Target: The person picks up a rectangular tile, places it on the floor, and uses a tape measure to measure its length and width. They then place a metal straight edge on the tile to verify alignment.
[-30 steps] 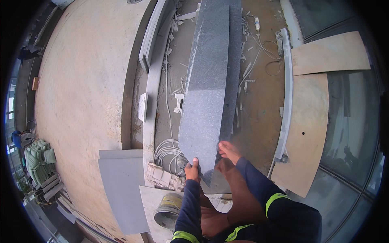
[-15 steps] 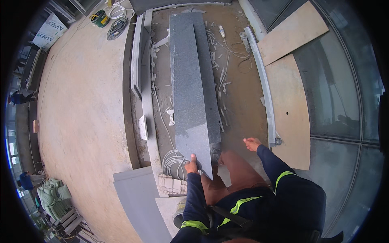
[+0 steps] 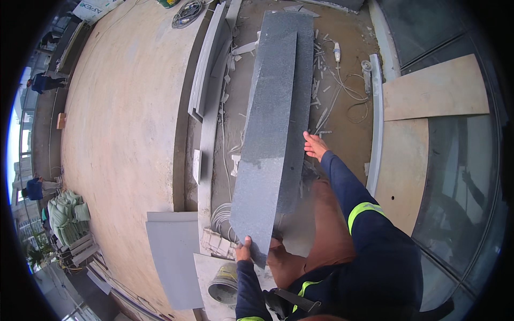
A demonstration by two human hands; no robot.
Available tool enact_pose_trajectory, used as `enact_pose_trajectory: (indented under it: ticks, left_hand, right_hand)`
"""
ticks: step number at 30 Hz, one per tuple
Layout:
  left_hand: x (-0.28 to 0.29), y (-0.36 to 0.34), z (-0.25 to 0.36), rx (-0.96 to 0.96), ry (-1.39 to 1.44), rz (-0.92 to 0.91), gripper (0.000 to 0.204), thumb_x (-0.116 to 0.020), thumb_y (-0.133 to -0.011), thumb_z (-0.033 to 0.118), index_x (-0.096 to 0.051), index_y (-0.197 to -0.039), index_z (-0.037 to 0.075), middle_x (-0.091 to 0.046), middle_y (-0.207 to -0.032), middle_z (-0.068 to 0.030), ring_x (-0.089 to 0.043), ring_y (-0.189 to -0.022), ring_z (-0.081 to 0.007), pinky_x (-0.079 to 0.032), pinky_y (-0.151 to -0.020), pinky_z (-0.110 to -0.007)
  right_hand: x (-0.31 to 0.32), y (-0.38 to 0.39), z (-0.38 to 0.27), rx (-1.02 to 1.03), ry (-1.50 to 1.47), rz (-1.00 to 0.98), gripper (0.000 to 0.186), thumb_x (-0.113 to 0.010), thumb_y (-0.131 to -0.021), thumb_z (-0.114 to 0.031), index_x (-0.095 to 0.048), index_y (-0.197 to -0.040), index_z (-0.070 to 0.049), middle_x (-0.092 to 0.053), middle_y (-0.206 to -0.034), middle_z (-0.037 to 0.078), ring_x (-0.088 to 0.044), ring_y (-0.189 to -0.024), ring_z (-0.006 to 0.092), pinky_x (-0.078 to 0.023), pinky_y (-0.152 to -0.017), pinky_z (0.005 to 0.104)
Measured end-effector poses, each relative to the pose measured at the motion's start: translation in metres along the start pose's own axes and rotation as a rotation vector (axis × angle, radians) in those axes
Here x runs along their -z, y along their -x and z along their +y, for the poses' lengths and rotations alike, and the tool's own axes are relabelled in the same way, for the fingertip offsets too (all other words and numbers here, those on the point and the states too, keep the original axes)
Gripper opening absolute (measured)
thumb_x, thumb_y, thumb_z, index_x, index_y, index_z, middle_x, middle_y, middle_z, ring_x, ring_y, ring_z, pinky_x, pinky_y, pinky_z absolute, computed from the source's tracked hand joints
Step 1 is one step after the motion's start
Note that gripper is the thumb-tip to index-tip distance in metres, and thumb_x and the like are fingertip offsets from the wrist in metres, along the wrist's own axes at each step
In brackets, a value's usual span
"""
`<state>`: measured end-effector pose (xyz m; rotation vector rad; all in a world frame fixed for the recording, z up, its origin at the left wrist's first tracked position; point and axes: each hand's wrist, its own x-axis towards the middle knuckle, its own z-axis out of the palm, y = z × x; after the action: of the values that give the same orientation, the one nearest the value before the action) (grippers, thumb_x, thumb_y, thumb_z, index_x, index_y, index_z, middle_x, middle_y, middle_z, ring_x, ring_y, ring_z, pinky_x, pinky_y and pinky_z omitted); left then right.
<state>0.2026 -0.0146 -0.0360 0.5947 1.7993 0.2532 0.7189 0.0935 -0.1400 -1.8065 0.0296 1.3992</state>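
Observation:
A long grey stone slab lies lengthwise before me, its near end tilted out over my legs. My left hand grips that near end at its left corner, thumb on top and fingers under the edge. Beneath it and to the right, another grey slab shows as a strip. My right hand hovers beside the right edge of the lower slab, fingers curled in, with nothing visible in them. Whether it touches the slab is hard to tell.
Stone offcuts and a white cable with a connector litter the ground to the right. A bucket and a coiled cable sit near my left arm. Plywood sheets lie at the right. Narrow slabs lean along the left ledge.
My right hand has moved forward and left to the slabs' right edge. The upper slab's near end has swung left with my left hand on it. The head view has shifted.

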Motion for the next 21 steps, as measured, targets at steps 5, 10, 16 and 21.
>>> enact_pose_trajectory:
  ticks: [5, 10, 16, 21]
  left_hand:
    - [-0.005, -0.006, -0.055, 0.076, 0.023, 0.31, 0.08, -0.062, -0.097, 0.063, -0.067, -0.132, -0.009, -0.072, -0.121, -0.0192, -0.066, -0.112, -0.0312, -0.046, -0.104, -0.042]
    - [-0.083, 0.02, -0.023, 0.239, -0.364, 0.65, 0.107, -0.027, -0.097, 0.084, -0.074, -0.114, -0.011, -0.073, -0.109, -0.0334, -0.068, -0.108, -0.043, -0.047, -0.097, -0.048]
    - [-0.138, 0.014, -0.049, 0.331, -0.341, 0.702, 0.103, -0.026, -0.097, 0.084, -0.079, -0.105, -0.004, -0.075, -0.099, -0.028, -0.07, -0.096, -0.047, -0.051, -0.086, -0.054]
    - [-0.143, 0.047, -0.091, 0.369, -0.388, 0.751, 0.093, -0.032, -0.1, 0.077, -0.079, -0.1, -0.003, -0.075, -0.089, -0.0275, -0.071, -0.087, -0.0462, -0.051, -0.08, -0.055]
  right_hand:
    - [-0.054, -0.108, -0.107, 0.021, -0.067, -0.213, 0.121, -0.082, -0.08, -0.069, -0.023, -0.162, -0.002, -0.033, -0.163, 0.024, -0.041, -0.148, 0.0359, -0.041, -0.116, 0.0506]
    - [-0.06, -0.208, -0.104, 0.005, -0.091, -0.04, 0.126, -0.084, -0.079, -0.065, -0.021, -0.162, 0.006, -0.023, -0.17, 0.025, -0.024, -0.158, 0.0373, -0.025, -0.124, 0.0539]
    - [-0.04, -0.253, -0.087, 0.065, -0.063, 0.015, 0.091, -0.076, -0.094, -0.05, -0.04, -0.154, 0.009, -0.033, -0.167, 0.025, -0.028, -0.156, 0.0347, -0.023, -0.125, 0.0529]
    - [-0.016, -0.186, -0.075, 0.05, -0.06, -0.055, 0.082, -0.075, -0.095, -0.048, -0.047, -0.154, 0.001, -0.035, -0.168, 0.017, -0.027, -0.156, 0.0319, -0.019, -0.127, 0.0498]
